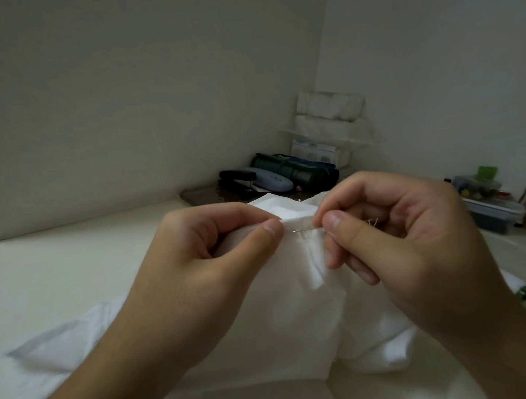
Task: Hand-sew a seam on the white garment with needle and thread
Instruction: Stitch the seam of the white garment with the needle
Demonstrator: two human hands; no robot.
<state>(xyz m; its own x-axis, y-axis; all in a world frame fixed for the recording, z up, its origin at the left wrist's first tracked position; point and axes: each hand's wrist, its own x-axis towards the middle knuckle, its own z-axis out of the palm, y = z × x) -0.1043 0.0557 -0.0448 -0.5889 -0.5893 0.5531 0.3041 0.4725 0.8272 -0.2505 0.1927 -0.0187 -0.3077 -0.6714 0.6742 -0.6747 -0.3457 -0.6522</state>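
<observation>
The white garment (283, 317) is bunched up in front of me, and its folded edge is lifted between both hands. My left hand (198, 267) pinches that edge between thumb and forefinger. Just to the right, my right hand (400, 239) pinches a thin silver needle (303, 229), whose tip lies across the fold and points left toward my left thumb. A short frayed bit of white thread (372, 222) shows by my right palm. The rest of the thread is too fine to make out.
The cream table (56, 272) runs into a wall corner. At the back lie a black stapler (238, 176), a pale blue case (269, 180) and a green roll (297, 168). A clear box of small items (491, 203) stands at right; white packs (330, 112) are stacked in the corner.
</observation>
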